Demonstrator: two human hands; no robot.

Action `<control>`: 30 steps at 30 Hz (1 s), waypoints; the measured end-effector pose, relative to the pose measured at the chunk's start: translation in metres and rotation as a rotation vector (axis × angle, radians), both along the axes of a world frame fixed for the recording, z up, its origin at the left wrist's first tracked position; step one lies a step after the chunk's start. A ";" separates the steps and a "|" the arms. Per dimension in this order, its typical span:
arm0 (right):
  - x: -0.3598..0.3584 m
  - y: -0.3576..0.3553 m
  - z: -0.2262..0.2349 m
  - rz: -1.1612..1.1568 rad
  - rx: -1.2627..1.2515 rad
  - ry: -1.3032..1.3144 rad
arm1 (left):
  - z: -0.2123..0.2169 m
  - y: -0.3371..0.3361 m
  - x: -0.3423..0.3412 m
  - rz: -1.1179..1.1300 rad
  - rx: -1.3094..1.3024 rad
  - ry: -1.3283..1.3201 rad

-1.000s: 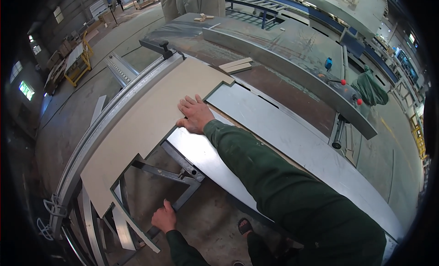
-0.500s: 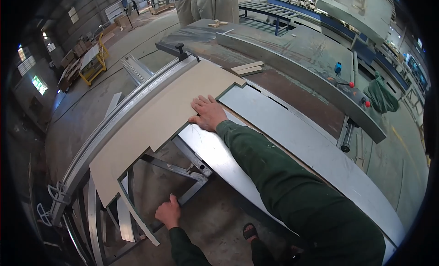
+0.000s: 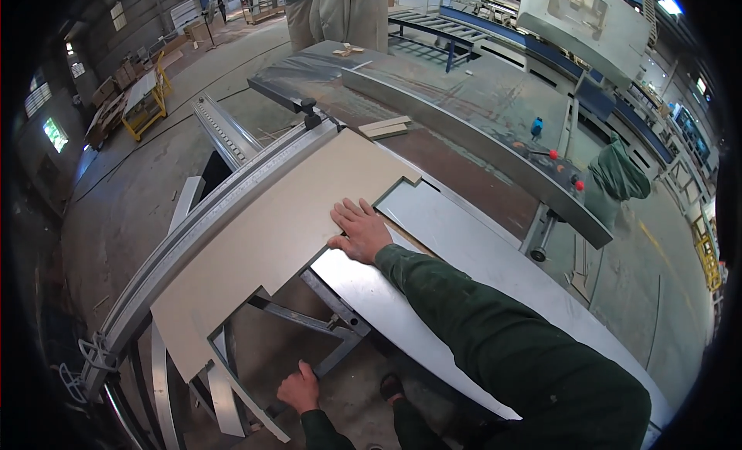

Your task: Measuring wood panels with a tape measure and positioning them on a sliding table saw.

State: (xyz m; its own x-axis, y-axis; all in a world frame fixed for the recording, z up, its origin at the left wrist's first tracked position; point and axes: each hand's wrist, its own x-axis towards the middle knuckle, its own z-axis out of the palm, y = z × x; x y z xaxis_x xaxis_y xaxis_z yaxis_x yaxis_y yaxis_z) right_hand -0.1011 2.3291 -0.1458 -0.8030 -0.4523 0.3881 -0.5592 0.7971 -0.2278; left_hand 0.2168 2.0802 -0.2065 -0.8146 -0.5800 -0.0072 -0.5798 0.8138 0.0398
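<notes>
My right hand (image 3: 362,232) lies with its fingers flat on a beige board (image 3: 255,245), at the notched edge nearest me. The board has stepped cutouts and dark green edges, and a narrow strip of it runs down toward me. It rests across a pale metal sliding table (image 3: 464,233) and against a long curved-looking aluminium fence (image 3: 197,210). Below the board, my left hand (image 3: 300,388) is closed around a grey metal bar (image 3: 340,356) of the support frame, thumb upward. The board's narrow strip ends beside this hand.
A fixed saw table (image 3: 448,152) with a long metal fence (image 3: 471,156) stands beyond. Offcut strips (image 3: 385,127) lie on it. Red knobs (image 3: 579,185) and a green bag (image 3: 618,172) are at right. A person (image 3: 332,21) stands at the far end.
The view has shifted. The board and sliding table have moved toward me along the fixed table, with both hands keeping their places on the board and bar.
</notes>
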 end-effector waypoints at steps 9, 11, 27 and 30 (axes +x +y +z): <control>0.105 0.082 -0.003 0.008 0.001 -0.005 | -0.017 0.075 0.101 0.042 0.003 -0.005; 0.127 0.098 -0.003 0.019 0.017 -0.047 | -0.018 0.089 0.121 0.057 0.032 -0.041; 0.238 0.150 0.006 -0.066 -0.012 -0.008 | 0.040 0.129 0.240 -0.030 0.765 0.429; 0.261 0.146 0.009 -0.199 -0.004 -0.062 | 0.067 0.064 0.272 0.103 0.503 0.794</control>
